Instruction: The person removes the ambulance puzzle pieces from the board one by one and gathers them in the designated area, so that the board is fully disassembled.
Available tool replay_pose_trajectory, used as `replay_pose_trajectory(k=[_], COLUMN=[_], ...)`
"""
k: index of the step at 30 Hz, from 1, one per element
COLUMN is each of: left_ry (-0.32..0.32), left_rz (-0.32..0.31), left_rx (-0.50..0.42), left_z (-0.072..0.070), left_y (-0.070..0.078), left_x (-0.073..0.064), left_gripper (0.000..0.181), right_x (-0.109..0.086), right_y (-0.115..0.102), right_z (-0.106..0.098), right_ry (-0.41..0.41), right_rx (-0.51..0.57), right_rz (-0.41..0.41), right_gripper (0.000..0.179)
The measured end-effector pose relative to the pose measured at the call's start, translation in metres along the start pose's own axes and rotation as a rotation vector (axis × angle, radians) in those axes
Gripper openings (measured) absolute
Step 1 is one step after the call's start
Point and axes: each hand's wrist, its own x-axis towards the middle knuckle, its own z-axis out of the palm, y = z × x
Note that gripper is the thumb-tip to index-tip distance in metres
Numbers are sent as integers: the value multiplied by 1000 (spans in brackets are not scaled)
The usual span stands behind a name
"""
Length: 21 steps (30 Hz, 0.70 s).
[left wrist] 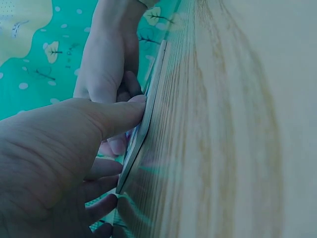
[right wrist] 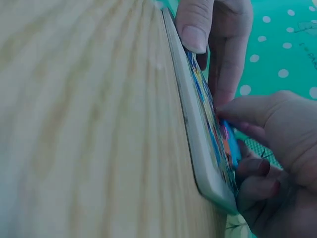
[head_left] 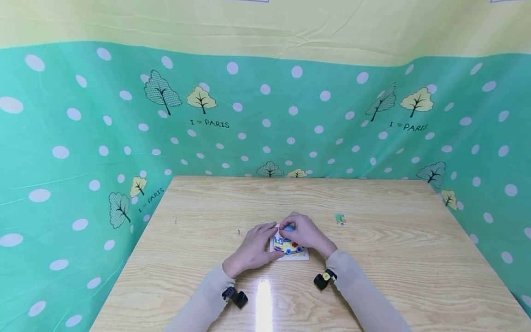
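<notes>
A small jigsaw puzzle board (head_left: 299, 257) with a pale frame lies flat on the table, its picture a yellow vehicle with a red cross and blue wheels. My left hand (head_left: 254, 247) rests at the board's left side, thumb over its near part and fingers along the far left edge. In the right wrist view, the left thumb (right wrist: 194, 30) presses on the picture. Over the far part of the board, my right hand (head_left: 304, 232) pinches a blue puzzle piece (right wrist: 233, 144) between thumb and fingers. The piece is tilted against the picture, partly hidden by the fingers.
A loose green and blue puzzle piece (head_left: 339, 219) lies on the wooden table (head_left: 386, 258), to the right of and beyond the board. A tiny dark speck (head_left: 238, 231) is left of the hands. A green dotted curtain (head_left: 290, 129) hangs behind and beside the table.
</notes>
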Motion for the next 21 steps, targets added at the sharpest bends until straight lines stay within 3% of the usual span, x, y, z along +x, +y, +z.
replay_pose_trajectory(k=[8,21], left_ry=[-5,-6], left_rz=[-8,-14], left_rx=[11,11], left_z=[1,0], left_y=[0,1], left_x=[1,1], left_gripper=[81,80], right_x=[-1,0], right_y=[13,21], right_z=[-7,-11], right_ry=[-19,-24], right_rx=[249,241], right_rz=[101,161], right_gripper=[22,15])
